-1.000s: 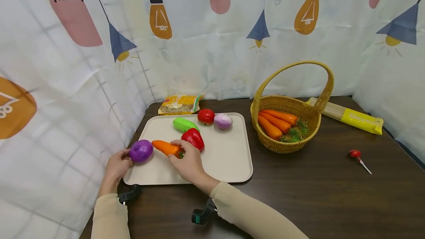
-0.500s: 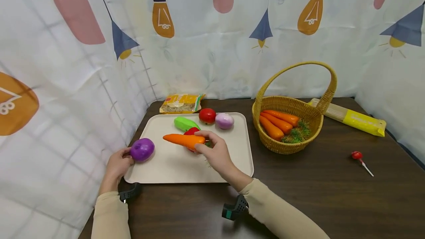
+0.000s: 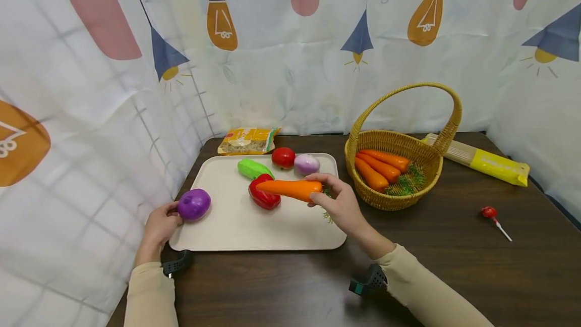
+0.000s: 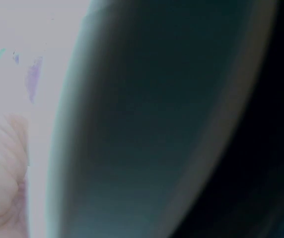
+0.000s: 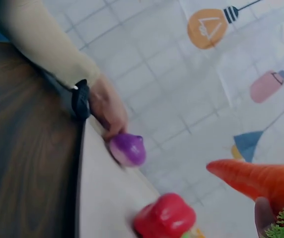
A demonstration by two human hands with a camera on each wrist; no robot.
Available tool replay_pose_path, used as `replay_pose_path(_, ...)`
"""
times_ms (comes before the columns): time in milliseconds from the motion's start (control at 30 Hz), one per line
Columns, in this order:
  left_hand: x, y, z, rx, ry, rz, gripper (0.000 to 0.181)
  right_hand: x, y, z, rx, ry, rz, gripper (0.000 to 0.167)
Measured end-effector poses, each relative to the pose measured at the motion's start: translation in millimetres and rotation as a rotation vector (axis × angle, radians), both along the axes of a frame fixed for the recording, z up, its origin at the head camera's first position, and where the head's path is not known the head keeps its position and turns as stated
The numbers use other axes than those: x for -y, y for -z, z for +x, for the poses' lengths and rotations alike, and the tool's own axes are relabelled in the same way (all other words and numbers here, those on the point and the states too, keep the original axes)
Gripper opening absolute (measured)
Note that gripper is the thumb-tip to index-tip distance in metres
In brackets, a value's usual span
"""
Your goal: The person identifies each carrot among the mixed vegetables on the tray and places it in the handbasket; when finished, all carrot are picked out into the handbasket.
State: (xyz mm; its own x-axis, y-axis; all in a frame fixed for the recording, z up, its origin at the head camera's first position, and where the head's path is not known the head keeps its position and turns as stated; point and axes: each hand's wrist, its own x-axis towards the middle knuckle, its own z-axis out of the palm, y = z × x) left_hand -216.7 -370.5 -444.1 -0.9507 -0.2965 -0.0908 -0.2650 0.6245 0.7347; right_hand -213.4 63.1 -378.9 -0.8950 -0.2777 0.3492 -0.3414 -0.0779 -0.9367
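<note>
My right hand [image 3: 342, 206] pinches an orange carrot [image 3: 288, 189] near its leafy end, holding it above the right part of the cream tray [image 3: 236, 238]. The carrot [image 5: 256, 181] points left, its tip in front of a red bell pepper [image 3: 263, 196] that lies on the tray. At the tray's left edge my left hand [image 3: 161, 226] holds a purple onion [image 3: 194, 204], thumb in front and fingers behind. The right wrist view shows those fingers against the same onion [image 5: 128, 149]. A dark blurred shape covers most of the left wrist view.
Also on the tray are a green zucchini-like vegetable [image 3: 253, 168], a tomato [image 3: 283, 158] and a pale purple onion [image 3: 306, 164]. Right of it stands a wicker basket [image 3: 390, 203] with several carrots. Around are a yellow pasta packet [image 3: 497, 165], a lollipop [image 3: 489, 212] and an orange bag [image 3: 247, 142].
My right hand has lifted the carrot from beside the purple onion and carried it right, past the pepper, toward the basket. The left hand stays at the purple onion.
</note>
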Motion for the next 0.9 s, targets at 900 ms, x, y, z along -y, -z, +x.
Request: replay_pose_path(900, 0.3, 1.8, -0.7, -0.006, -0.006, 0.019, 0.059, -143.4, -24.4, -38.6, -0.051, -0.048, 0.023, 0.030)
